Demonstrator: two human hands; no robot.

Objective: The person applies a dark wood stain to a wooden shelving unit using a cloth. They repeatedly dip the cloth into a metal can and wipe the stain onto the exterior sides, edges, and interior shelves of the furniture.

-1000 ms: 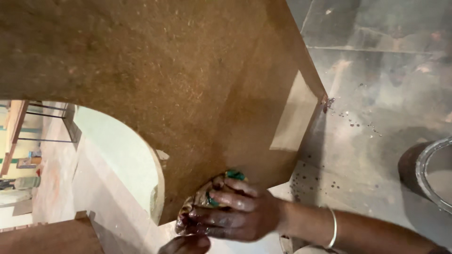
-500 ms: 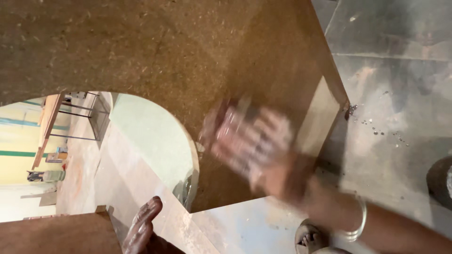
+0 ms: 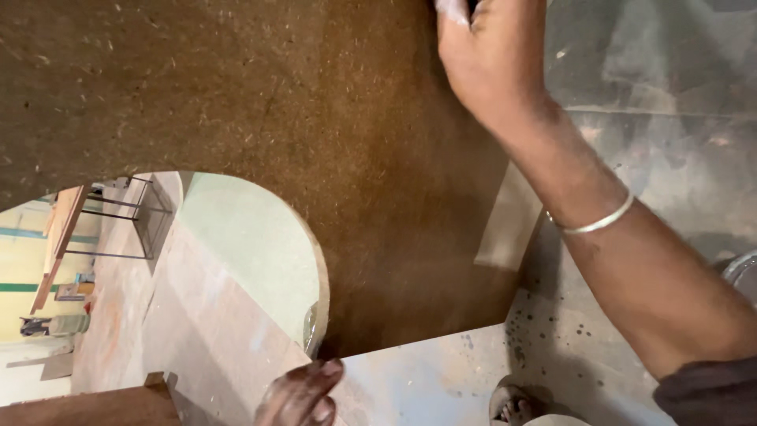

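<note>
A large brown particle board (image 3: pixel 276 102) with an arched cutout fills most of the head view. My right hand (image 3: pixel 493 55) is stretched up over its upper right part, fingers cut off by the top edge. A small pad, of which only a pale and dark bit (image 3: pixel 456 8) shows, lies under the fingertips. A thin metal bangle (image 3: pixel 595 223) circles that wrist. At the bottom, the fingers of my left hand (image 3: pixel 300 394) grip the board's lower edge at the foot of the arch.
Grey speckled floor (image 3: pixel 654 95) lies to the right, with a metal container's rim (image 3: pixel 745 272) at the right edge. A sandalled foot (image 3: pixel 512 406) shows at the bottom. Through the arch I see a pale green wall (image 3: pixel 244 237) and a metal frame (image 3: pixel 126 221).
My right hand swept with the pad from the board's lower edge up to its top right. My left hand stayed low at the arch's edge.
</note>
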